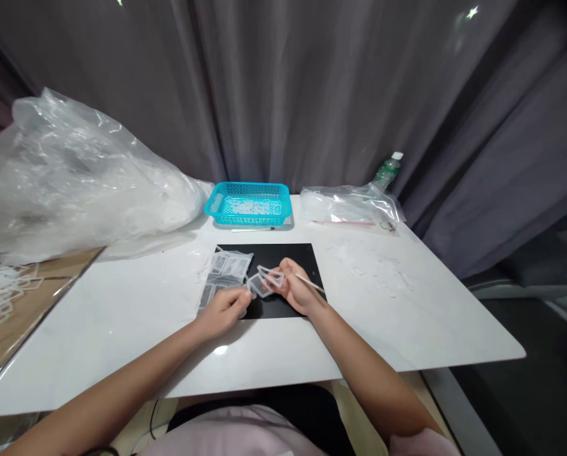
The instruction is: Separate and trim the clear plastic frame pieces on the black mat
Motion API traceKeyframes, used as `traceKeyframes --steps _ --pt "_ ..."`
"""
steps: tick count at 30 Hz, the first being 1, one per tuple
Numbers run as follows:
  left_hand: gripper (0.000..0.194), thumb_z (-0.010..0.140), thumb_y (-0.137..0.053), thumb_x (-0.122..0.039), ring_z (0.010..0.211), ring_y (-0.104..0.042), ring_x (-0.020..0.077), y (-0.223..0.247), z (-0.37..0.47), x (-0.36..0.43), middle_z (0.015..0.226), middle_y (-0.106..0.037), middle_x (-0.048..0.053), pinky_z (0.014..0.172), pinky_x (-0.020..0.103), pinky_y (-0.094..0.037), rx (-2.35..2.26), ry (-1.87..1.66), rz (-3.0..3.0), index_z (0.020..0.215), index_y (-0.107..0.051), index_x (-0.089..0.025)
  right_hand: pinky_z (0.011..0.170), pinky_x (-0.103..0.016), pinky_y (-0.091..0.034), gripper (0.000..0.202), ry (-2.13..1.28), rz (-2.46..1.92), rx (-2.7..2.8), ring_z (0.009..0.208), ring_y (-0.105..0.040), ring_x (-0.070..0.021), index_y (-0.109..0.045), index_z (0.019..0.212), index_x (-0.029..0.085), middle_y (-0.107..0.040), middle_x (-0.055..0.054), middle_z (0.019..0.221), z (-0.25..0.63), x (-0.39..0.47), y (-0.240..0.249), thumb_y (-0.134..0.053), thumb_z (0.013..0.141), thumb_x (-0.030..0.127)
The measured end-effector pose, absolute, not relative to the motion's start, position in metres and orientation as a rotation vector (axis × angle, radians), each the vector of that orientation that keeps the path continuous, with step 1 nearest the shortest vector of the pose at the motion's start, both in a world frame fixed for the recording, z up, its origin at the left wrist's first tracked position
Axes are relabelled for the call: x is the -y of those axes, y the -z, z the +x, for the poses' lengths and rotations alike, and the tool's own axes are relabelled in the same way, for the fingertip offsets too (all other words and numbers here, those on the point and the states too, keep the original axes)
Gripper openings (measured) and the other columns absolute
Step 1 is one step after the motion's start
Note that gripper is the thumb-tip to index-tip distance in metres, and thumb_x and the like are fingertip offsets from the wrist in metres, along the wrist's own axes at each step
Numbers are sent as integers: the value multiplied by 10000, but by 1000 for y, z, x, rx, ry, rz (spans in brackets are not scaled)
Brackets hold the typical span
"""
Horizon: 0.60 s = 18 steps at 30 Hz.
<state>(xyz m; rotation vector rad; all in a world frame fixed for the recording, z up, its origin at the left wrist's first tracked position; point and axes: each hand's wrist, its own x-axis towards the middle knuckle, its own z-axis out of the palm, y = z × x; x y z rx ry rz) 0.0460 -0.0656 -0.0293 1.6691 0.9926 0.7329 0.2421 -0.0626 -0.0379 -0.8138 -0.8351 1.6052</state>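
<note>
Over a black mat [273, 310], my left hand [226, 310] is closed, its thumb and finger pinching the lower end of a translucent white plastic frame piece [259, 285] with window-like openings. My right hand [298, 291] is closed around a thin white pen-like tool [312, 284] that sticks out to the right. Fingers of that hand also touch the frame piece's far end. The tool's tip is hidden by the hand and the piece. Flat translucent frame sheets [232, 266] lie on the mat's left part, just beyond my left hand.
A blue plastic basket [248, 220] with white cut pieces inside stands at the back. A large clear bag [88, 183] fills the left, above cardboard with white frames [7, 288]. Thin white scraps [378, 269] lie rightward. Behind are a clear bag [340, 202] and bottle [388, 171].
</note>
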Motion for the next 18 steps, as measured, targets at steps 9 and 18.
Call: traceKeyframes --steps 9,18 --pt "441 897 -494 -491 963 -550 254 25 46 90 1072 -618 94 872 405 -399 -799 -358 2742 1232 -553 -211 636 -335 -553 319 -1615 -944 574 754 -653 -171 -357 737 228 -664 3 815 270 58 26 -673 729 275" --pt "261 918 -505 -292 1023 -628 199 24 20 93 1099 -677 93 927 344 -494 -510 -550 2780 1111 -628 -167 827 -366 -490 271 -1475 -1144 1157 1037 -581 -190 -384 752 230 -614 -15 1109 282 68 30 -506 572 69"
